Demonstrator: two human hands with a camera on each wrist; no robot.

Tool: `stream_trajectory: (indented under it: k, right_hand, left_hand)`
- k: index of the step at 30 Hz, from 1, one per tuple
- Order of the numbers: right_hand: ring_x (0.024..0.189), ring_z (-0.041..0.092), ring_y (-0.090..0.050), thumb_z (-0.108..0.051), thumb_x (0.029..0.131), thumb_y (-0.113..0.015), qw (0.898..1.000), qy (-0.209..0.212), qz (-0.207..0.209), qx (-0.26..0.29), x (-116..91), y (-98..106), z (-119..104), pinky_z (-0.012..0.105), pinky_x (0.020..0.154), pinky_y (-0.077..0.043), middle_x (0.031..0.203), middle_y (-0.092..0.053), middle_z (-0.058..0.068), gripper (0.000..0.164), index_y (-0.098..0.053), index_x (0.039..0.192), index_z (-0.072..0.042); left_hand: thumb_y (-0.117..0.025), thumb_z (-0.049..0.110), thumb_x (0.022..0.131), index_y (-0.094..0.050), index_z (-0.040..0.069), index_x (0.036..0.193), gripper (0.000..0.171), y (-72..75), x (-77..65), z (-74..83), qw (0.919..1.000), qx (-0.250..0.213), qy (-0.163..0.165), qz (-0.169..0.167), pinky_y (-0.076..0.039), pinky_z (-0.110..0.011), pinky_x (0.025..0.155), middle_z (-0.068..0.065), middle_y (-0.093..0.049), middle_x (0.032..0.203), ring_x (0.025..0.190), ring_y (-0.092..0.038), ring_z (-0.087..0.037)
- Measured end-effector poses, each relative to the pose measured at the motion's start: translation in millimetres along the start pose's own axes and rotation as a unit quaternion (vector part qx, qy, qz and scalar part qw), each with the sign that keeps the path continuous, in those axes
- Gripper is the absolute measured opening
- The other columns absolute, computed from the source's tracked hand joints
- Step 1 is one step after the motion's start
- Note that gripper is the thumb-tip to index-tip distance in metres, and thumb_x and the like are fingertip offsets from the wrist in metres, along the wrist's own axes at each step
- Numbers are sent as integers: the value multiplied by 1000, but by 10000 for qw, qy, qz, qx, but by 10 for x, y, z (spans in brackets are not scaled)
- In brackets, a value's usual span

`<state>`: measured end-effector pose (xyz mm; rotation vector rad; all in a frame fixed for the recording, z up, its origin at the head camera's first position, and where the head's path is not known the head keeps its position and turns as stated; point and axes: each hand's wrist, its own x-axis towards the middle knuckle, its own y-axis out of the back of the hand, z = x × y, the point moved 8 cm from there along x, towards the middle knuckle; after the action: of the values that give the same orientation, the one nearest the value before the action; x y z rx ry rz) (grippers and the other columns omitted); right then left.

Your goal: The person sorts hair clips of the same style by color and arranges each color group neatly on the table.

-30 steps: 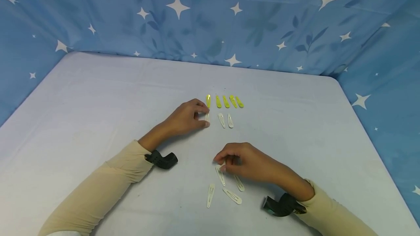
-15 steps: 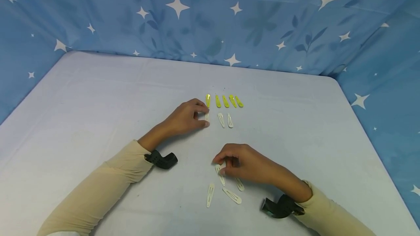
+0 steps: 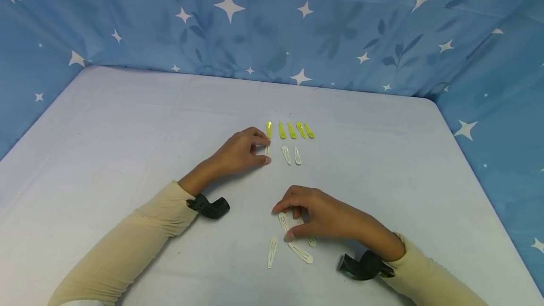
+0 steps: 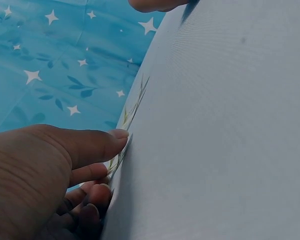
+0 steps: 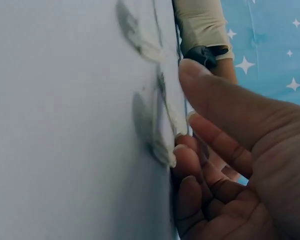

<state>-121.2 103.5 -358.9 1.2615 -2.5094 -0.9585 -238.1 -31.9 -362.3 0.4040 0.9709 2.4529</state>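
Note:
In the head view, my left hand (image 3: 241, 153) holds a white snap hair clip (image 3: 267, 150) between its thumb and index finger, one at each end, on the table. Beside it lie two white clips (image 3: 286, 155), below a row of several yellow hair clips (image 3: 292, 131). My right hand (image 3: 320, 212) is low over the near group of white clips, thumb and index finger spread along one white clip (image 3: 282, 221). Another white clip (image 3: 312, 241) is partly hidden under that hand. The right wrist view shows its thumb apart from the clips.
Two more white clips lie nearer the front, one near-upright clip (image 3: 272, 252) and one slanted clip (image 3: 301, 253). A white-covered table (image 3: 127, 122) bears everything. Blue star-patterned cloth (image 3: 272, 22) hangs behind and at the sides. Each wrist wears a black camera mount (image 3: 210, 207).
My right thumb has moved toward the near end of the clip, widening its gap from the index finger. My left hand stays in place on its clip.

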Motion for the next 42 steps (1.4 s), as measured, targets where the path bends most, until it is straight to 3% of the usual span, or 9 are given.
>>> stream_trajectory:
  k: [11,20,32,42]
  right_hand:
    - [83,8,-53,-19,77,-84,9996,-67,41,-260,18,-21,-3,24,73,-47,99,-54,-9,51,-65,124,-19]
    - [81,7,-52,-17,80,-82,9990,143,113,-418,29,-14,-25,23,72,-46,100,-54,-10,36,-68,113,-20]
    - [79,8,-52,-10,83,-78,9989,3,237,-410,19,-22,-3,24,69,-45,95,-54,-9,41,-64,118,-25]
    - [76,7,-51,-12,87,-74,9992,68,226,-322,32,-30,5,23,66,-44,90,-56,-11,33,-68,118,-22]
  left_hand:
    - [-77,18,84,-69,3,119,39,8,-9,7,10000,3,-22,-8,-45,-31,73,-9,-58,119,80,-54,-16]
    - [-77,18,84,-69,3,120,39,10,-8,-16,10000,22,-12,29,-44,-31,72,-8,-58,119,79,-53,-16]
    - [-77,17,84,-69,2,118,38,8,-2,-4,9999,-56,-114,5,-44,-31,73,-9,-58,119,79,-53,-15]
    - [-77,18,85,-70,3,119,38,7,1,8,9999,26,-99,0,-44,-31,73,-9,-58,119,79,-53,-16]
